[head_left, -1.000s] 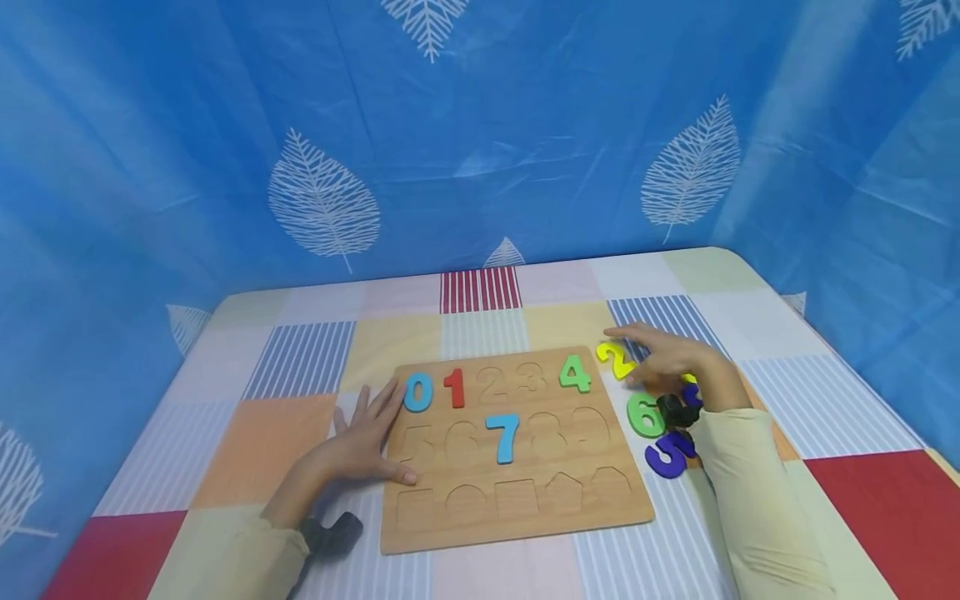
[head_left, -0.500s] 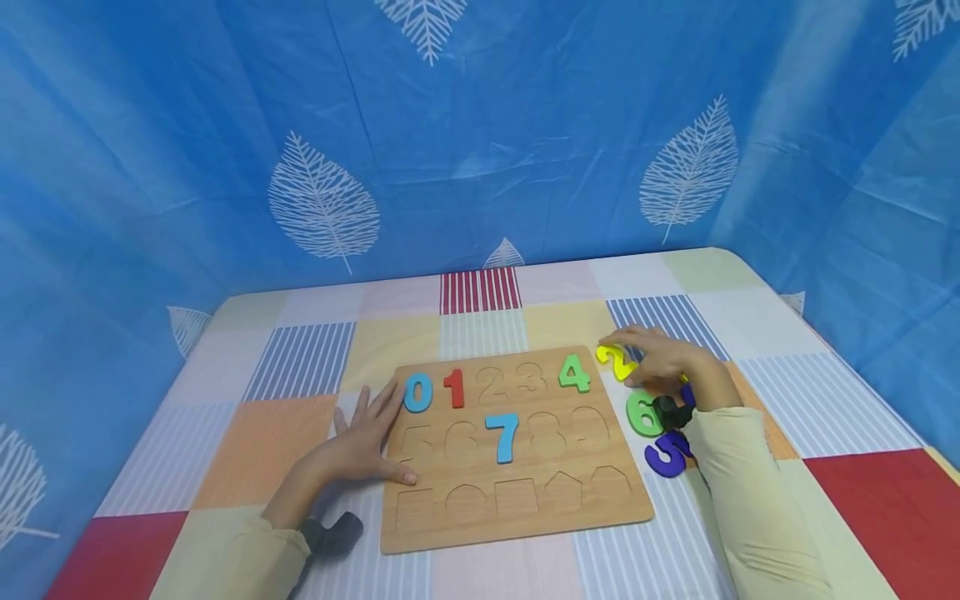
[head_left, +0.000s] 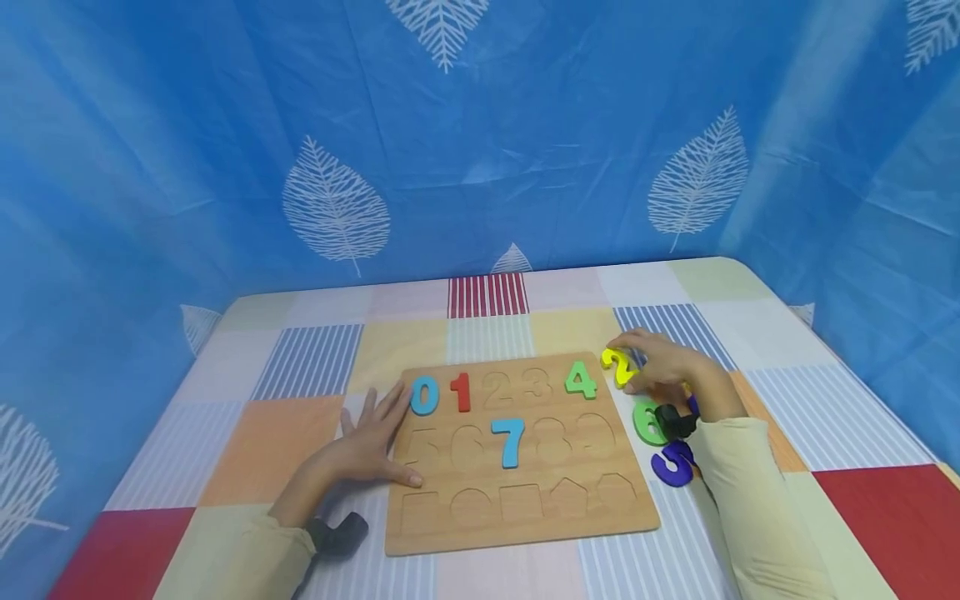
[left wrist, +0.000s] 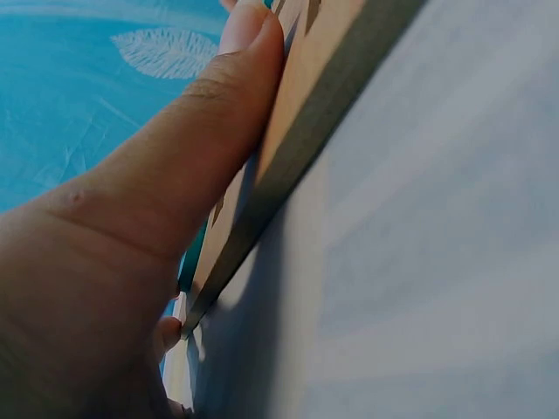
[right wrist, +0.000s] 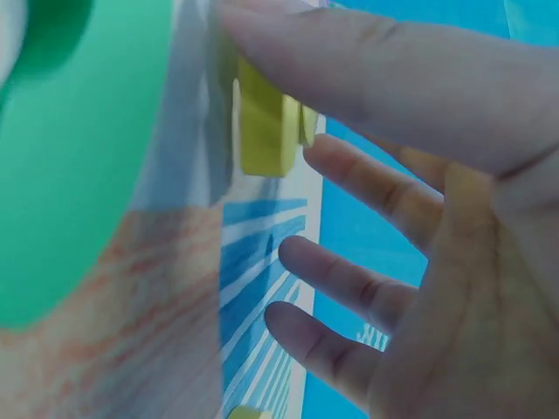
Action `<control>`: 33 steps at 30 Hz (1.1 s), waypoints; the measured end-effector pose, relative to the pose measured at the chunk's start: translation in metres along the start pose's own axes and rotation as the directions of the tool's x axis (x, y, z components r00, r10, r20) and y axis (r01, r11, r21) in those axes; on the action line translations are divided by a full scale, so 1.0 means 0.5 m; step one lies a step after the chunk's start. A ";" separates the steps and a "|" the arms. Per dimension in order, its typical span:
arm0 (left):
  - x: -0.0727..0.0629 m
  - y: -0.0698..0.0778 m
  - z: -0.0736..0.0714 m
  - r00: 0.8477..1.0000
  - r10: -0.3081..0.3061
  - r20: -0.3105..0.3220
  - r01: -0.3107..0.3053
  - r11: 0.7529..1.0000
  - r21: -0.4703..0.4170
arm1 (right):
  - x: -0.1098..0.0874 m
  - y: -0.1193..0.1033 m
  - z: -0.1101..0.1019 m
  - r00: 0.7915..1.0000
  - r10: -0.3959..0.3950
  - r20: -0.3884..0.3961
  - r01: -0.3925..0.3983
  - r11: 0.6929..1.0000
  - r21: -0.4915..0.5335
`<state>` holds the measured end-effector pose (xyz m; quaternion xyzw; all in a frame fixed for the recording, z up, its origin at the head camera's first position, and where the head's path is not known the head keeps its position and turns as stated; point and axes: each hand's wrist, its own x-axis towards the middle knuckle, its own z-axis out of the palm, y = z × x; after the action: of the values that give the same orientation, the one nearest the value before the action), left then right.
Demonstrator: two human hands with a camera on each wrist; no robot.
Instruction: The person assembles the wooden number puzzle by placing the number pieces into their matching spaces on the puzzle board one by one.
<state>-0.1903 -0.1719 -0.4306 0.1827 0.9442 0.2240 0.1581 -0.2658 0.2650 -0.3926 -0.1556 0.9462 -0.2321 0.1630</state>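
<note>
My left hand (head_left: 367, 446) lies with fingers spread on the left edge of a wooden number puzzle board (head_left: 465, 477). In the left wrist view its thumb (left wrist: 201, 148) rests along the board's edge. Just off the board's upper right corner, my right hand (head_left: 667, 362) pinches a yellow number 2 (head_left: 626, 367) between thumb and forefinger; its other fingers are loosely extended in the right wrist view. A blue 0 (head_left: 415, 396), red 1 (head_left: 463, 392), green 4 (head_left: 581, 382) and blue 7 (head_left: 511, 442) sit on the board.
Below the right hand lie a green 6 (head_left: 643, 421) and a purple 5 (head_left: 672, 467). More yellow and purple pieces are partly hidden under that wrist. A patchwork cloth (head_left: 420, 325) covers the table, with a blue leaf-patterned curtain (head_left: 465, 167) behind.
My right thumb and forefinger have closed in on the yellow 2. The left hand keeps its place on the board. The head view has shifted slightly.
</note>
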 end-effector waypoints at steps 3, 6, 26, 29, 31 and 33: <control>0.003 0.001 0.000 1.000 -0.001 0.000 0.001 1.000 0.002 | 0.001 -0.009 -0.002 1.000 -0.013 -0.022 0.013 1.000 0.004; 0.004 0.005 -0.002 1.000 -0.005 -0.003 0.005 1.000 0.002 | 0.005 -0.023 -0.002 0.999 -0.038 -0.032 0.038 0.999 0.010; -0.003 0.006 -0.010 1.000 -0.017 0.016 0.017 1.000 0.013 | 0.037 -0.148 0.056 0.963 -0.240 -0.123 0.247 0.968 0.040; -0.005 0.008 -0.012 1.000 -0.009 0.010 0.008 1.000 0.007 | 0.043 -0.174 0.067 0.955 -0.268 -0.122 0.275 0.961 0.035; -0.008 0.008 -0.013 1.000 0.001 0.008 -0.001 1.000 -0.002 | 0.048 -0.190 0.076 0.954 -0.275 -0.116 0.280 0.960 0.024; -0.012 0.006 -0.013 1.000 0.001 0.010 -0.001 1.000 -0.005 | 0.055 -0.207 0.087 0.956 -0.274 -0.107 0.277 0.961 0.010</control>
<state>-0.1865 -0.1742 -0.4223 0.1839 0.9427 0.2257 0.1632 -0.2512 0.1505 -0.3847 -0.2713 0.9196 -0.2723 0.0813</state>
